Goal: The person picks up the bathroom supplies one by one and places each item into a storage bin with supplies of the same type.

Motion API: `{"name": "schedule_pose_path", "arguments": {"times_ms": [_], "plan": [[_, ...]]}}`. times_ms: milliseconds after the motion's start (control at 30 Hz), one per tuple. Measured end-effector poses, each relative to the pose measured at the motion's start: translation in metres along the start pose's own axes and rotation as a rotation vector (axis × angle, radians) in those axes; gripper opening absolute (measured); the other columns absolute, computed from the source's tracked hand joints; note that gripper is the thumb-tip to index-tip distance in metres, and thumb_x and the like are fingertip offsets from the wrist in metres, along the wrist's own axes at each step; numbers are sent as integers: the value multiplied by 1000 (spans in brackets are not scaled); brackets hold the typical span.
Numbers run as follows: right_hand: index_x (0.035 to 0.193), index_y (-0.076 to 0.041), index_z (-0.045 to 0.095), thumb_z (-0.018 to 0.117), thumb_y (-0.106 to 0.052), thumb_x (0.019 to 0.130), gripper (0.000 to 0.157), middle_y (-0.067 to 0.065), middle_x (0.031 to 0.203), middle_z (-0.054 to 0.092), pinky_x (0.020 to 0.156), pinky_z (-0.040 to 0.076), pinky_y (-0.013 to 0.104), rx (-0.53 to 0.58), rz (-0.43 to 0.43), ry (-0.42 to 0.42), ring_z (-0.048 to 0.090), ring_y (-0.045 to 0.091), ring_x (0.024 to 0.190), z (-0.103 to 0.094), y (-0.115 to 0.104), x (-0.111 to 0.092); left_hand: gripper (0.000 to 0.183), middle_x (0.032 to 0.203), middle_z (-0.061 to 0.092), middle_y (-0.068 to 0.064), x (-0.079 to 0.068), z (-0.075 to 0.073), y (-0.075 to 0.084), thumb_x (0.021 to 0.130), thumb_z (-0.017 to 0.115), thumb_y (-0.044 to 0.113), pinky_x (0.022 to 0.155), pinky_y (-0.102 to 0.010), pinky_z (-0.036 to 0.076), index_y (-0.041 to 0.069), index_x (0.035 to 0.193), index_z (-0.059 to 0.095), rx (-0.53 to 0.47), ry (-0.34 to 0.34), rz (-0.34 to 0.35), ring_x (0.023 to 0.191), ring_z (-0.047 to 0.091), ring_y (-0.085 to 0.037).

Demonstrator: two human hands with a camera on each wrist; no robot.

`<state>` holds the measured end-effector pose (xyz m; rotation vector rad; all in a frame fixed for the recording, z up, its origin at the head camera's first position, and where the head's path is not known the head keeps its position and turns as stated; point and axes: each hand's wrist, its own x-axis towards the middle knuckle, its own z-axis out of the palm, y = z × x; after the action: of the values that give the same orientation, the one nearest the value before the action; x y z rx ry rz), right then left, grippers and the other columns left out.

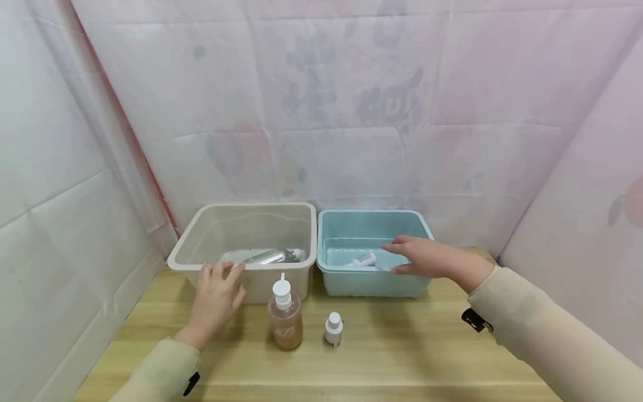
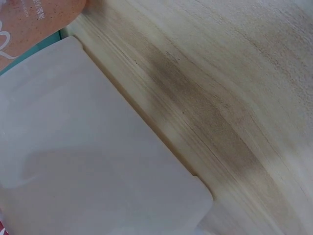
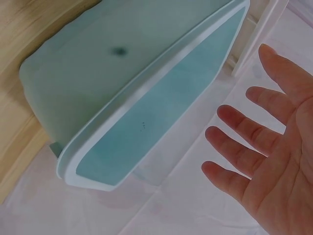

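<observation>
My left hand (image 1: 216, 298) is at the front rim of a beige bin (image 1: 261, 283), fingers loosely bent with the fingertips right at the edge. Inside that bin lies a clear, silvery bottle (image 1: 271, 257) with a white cap. Over the front right of a light blue bin (image 1: 372, 285), my right hand (image 1: 427, 257) is held with fingers spread and nothing in it; the right wrist view shows its palm (image 3: 288, 171) bare. A small white bottle (image 1: 364, 259) lies on its side in the blue bin, partly hidden by the front rim.
In front of the bins stand a pump bottle (image 1: 286, 329) with orange-brown liquid and a small white capped bottle (image 1: 334, 332), both upright on the wooden table (image 1: 402, 357). Patterned cloth (image 1: 331, 162) hangs behind the bins and along both sides.
</observation>
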<state>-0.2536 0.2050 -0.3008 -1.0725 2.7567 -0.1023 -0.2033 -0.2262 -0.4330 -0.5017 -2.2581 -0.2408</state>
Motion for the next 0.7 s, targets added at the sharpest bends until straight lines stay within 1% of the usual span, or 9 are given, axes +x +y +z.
{"name": "schedule_pose_path", "arguments": {"times_ms": [100, 200, 433, 533, 700], "plan": [[136, -3, 46, 63, -31, 86, 60, 23, 128, 48, 88, 46, 48, -7, 8, 7, 52, 38, 112, -2, 2, -1, 43, 102, 53, -23, 4, 1, 1, 69, 67, 12, 87, -62, 36, 2, 111, 62, -2, -3, -1, 85, 47, -41], [137, -4, 45, 62, -33, 87, 61, 22, 129, 47, 88, 46, 48, -4, 17, -1, 52, 38, 112, -2, 2, -3, 43, 102, 53, -23, 6, 2, 3, 69, 68, 12, 86, -63, 36, 2, 110, 62, -3, -5, -3, 86, 47, -41], [137, -3, 45, 63, -33, 86, 61, 20, 126, 48, 86, 48, 45, 20, 4, -16, 55, 33, 108, 5, 1, -6, 41, 102, 53, -24, 2, 4, 4, 69, 68, 13, 88, -66, 34, 3, 109, 63, 1, -21, -20, 86, 47, -42], [136, -3, 46, 63, -31, 86, 60, 18, 124, 49, 85, 48, 43, 20, 0, -13, 56, 30, 105, 8, 0, -6, 42, 102, 53, -24, 1, 4, 5, 69, 68, 13, 88, -67, 34, 3, 109, 63, -1, -15, -15, 86, 47, -43], [136, -2, 46, 63, -30, 86, 59, 19, 122, 49, 84, 48, 43, 28, -19, -8, 57, 30, 102, 11, 0, -6, 41, 100, 53, -24, -1, 4, 4, 68, 68, 13, 86, -66, 35, 2, 107, 64, 5, 8, -5, 86, 47, -44]]}}
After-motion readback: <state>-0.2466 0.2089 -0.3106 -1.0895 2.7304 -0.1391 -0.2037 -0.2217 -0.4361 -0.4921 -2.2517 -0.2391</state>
